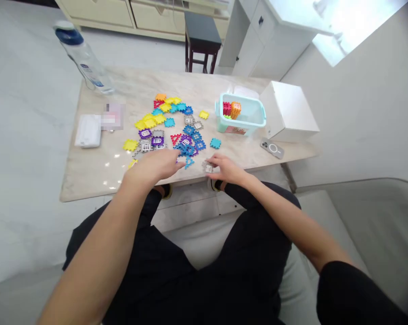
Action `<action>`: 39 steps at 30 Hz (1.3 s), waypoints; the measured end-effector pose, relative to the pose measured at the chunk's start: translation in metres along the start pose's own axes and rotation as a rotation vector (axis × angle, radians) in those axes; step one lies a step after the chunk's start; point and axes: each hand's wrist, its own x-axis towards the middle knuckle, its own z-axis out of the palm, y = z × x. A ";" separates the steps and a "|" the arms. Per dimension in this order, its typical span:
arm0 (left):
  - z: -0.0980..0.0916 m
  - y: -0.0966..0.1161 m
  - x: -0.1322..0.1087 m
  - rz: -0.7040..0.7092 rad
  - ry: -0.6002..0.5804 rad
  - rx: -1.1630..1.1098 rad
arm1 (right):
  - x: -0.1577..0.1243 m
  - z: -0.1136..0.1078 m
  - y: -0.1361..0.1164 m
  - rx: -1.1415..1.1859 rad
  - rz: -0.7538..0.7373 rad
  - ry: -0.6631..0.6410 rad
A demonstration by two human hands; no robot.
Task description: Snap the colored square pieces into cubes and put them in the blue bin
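My right hand is at the table's near edge, fingers and thumb closed around a grey interlocking tile with a white window piece. To its left, my left hand reaches over the pile, thumb and index finger apart. Its fingertips are beside dark blue tiles and a light blue triangular tile; whether they touch is unclear. Purple window tiles, a red triangular tile, yellow tiles and grey tiles lie around. A single light blue tile rests beyond my right hand.
A mint-green bin holds stacked red and orange tiles. Beside it stand a white box and a phone. At the left are a water bottle and a white packet. A dark stool stands behind the table.
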 end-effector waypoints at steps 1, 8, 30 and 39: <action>0.001 -0.002 0.000 -0.006 0.010 0.003 | 0.005 -0.003 0.006 -0.005 0.069 0.086; 0.011 -0.004 -0.004 -0.051 0.000 0.105 | 0.021 0.024 0.014 -0.125 0.396 0.230; 0.019 0.005 -0.007 -0.027 0.050 0.112 | 0.029 0.039 -0.022 -0.403 0.590 0.002; 0.018 0.003 -0.008 -0.019 0.033 0.122 | 0.027 0.040 -0.015 -0.433 0.548 -0.004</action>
